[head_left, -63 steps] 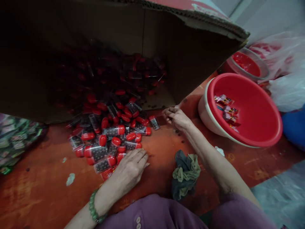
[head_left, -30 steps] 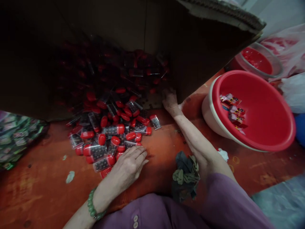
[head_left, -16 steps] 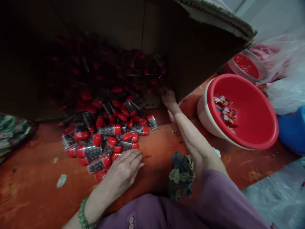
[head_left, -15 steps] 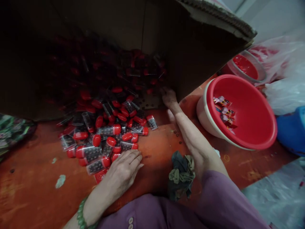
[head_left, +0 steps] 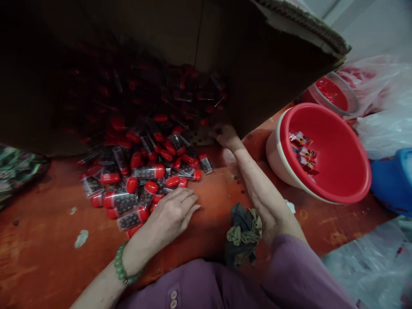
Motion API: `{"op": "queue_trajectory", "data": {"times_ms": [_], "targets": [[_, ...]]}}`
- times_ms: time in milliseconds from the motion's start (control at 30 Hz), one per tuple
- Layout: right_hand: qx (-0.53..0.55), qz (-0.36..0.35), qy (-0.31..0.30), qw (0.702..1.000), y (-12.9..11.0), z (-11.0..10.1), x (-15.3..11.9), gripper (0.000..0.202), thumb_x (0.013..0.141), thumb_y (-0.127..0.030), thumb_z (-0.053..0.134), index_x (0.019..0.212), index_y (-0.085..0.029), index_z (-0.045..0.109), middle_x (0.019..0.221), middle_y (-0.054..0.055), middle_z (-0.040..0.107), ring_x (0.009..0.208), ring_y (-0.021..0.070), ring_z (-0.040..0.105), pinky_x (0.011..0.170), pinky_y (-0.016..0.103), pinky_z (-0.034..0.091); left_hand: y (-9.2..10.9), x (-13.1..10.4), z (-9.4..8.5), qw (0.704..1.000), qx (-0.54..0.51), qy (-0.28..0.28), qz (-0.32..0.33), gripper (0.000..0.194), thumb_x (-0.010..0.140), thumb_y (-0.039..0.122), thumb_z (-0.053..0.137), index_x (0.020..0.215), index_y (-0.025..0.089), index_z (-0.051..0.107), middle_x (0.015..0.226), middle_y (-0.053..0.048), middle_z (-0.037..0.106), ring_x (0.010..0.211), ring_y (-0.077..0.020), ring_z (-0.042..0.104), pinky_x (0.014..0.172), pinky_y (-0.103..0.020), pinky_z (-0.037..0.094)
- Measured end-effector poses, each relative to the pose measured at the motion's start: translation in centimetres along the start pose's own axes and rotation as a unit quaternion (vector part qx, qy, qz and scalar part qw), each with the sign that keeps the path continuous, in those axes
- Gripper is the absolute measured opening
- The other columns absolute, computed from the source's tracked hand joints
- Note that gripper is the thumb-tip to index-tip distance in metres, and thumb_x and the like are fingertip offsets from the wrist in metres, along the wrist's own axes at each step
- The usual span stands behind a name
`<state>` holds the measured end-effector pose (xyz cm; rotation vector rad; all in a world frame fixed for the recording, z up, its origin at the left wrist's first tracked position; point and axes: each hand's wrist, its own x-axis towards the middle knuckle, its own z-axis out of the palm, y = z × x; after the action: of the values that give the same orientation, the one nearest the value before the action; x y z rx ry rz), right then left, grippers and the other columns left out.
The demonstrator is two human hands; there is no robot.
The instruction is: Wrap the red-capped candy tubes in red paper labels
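Observation:
A pile of clear tubes with red caps (head_left: pixel 148 172), many holding small dark balls, spills from a dark cardboard box (head_left: pixel 257 73) onto the orange table (head_left: pixel 209 223). My left hand (head_left: pixel 175 210) rests palm down at the pile's near right edge, fingers extended and close to the nearest tubes, holding nothing visible. Inside the box's opening, my right hand (head_left: pixel 225 136) reaches low beside loose dark balls (head_left: pixel 195 139). Its fingers are bent and dim in shadow, so whether they pinch a ball is unclear.
A red basin (head_left: pixel 337 159) with small wrapped packets stands at the right, beside a blue container (head_left: pixel 394 180). A crumpled dark cloth (head_left: pixel 243 234) lies near my right forearm. Green packets (head_left: pixel 19 171) are at the left edge; plastic sheeting (head_left: pixel 370 266) is at lower right.
My left hand has shifted slightly right and up along the pile's edge. My right hand has moved a little left, toward the loose balls.

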<state>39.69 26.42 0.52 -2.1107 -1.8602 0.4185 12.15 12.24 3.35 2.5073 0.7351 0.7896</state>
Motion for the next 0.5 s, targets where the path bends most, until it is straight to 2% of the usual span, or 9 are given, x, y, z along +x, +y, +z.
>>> {"op": "queue_trajectory", "data": {"times_ms": [67, 167, 300, 333, 400, 467, 500], "targets": [[0.058, 0.027, -0.012, 0.998, 0.0, 0.0, 0.3, 0.016, 0.082, -0.032, 0.064, 0.088, -0.018, 0.071, 0.084, 0.005, 0.071, 0.079, 0.0199, 0.063, 0.079, 0.035, 0.051, -0.5, 0.8, 0.3, 1.000, -0.027, 0.013, -0.005, 0.013, 0.093, 0.018, 0.058, 0.099, 0.011, 0.068, 0.096, -0.012, 0.075, 0.088, -0.0222, 0.072, 0.080, -0.036, 0.063], [0.121, 0.056, -0.013, 0.991, -0.1, -0.2, 0.5, 0.012, 0.078, -0.026, 0.067, 0.081, -0.015, 0.068, 0.079, 0.005, 0.067, 0.076, 0.0195, 0.060, 0.076, 0.034, 0.049, -1.2, 1.9, 0.9, 0.997, -0.064, 0.025, -0.020, 0.015, 0.092, 0.018, 0.059, 0.100, 0.010, 0.068, 0.098, -0.013, 0.076, 0.087, -0.0225, 0.073, 0.077, -0.034, 0.063], [0.224, 0.083, 0.033, 0.970, -0.4, -0.6, 0.6, 0.008, 0.075, -0.018, 0.068, 0.079, -0.015, 0.063, 0.079, 0.003, 0.064, 0.079, 0.0186, 0.060, 0.079, 0.033, 0.048, -1.8, 3.1, 1.4, 0.993, -0.103, 0.033, -0.042, 0.017, 0.092, 0.020, 0.059, 0.100, 0.010, 0.070, 0.097, -0.014, 0.076, 0.086, -0.0222, 0.074, 0.076, -0.033, 0.062], [0.268, 0.090, 0.055, 0.958, -0.5, -0.7, 0.6, 0.010, 0.074, -0.015, 0.068, 0.082, -0.016, 0.062, 0.080, 0.002, 0.064, 0.080, 0.0174, 0.059, 0.079, 0.032, 0.048, -1.9, 3.4, 1.5, 0.991, -0.117, 0.037, -0.053, 0.017, 0.091, 0.020, 0.060, 0.100, 0.010, 0.070, 0.097, -0.013, 0.076, 0.086, -0.0217, 0.074, 0.076, -0.033, 0.062], [0.393, 0.116, 0.081, 0.909, -0.7, -1.1, 0.4, 0.017, 0.074, -0.011, 0.067, 0.089, -0.017, 0.061, 0.080, -0.001, 0.062, 0.075, 0.0133, 0.057, 0.076, 0.028, 0.048, -1.9, 4.1, 1.8, 0.981, -0.162, 0.045, -0.100, 0.019, 0.089, 0.021, 0.062, 0.103, 0.012, 0.071, 0.093, -0.011, 0.076, 0.082, -0.0199, 0.073, 0.074, -0.031, 0.061], [0.509, 0.148, 0.074, 0.845, -1.3, -1.5, -0.2, 0.019, 0.077, -0.011, 0.065, 0.094, -0.019, 0.059, 0.078, -0.004, 0.059, 0.064, 0.0094, 0.053, 0.068, 0.025, 0.047, -1.9, 4.8, 2.4, 0.953, -0.238, 0.055, -0.178, 0.029, 0.087, 0.024, 0.065, 0.113, 0.013, 0.069, 0.095, -0.010, 0.076, 0.077, -0.0172, 0.072, 0.070, -0.029, 0.060], [0.549, 0.160, 0.058, 0.818, -1.7, -1.7, -0.8, 0.018, 0.079, -0.013, 0.064, 0.094, -0.020, 0.059, 0.077, -0.004, 0.059, 0.060, 0.0082, 0.051, 0.064, 0.024, 0.046, -2.0, 5.3, 2.7, 0.930, -0.287, 0.067, -0.218, 0.036, 0.085, 0.026, 0.066, 0.119, 0.014, 0.066, 0.099, -0.010, 0.075, 0.076, -0.0159, 0.072, 0.068, -0.027, 0.060]]}}
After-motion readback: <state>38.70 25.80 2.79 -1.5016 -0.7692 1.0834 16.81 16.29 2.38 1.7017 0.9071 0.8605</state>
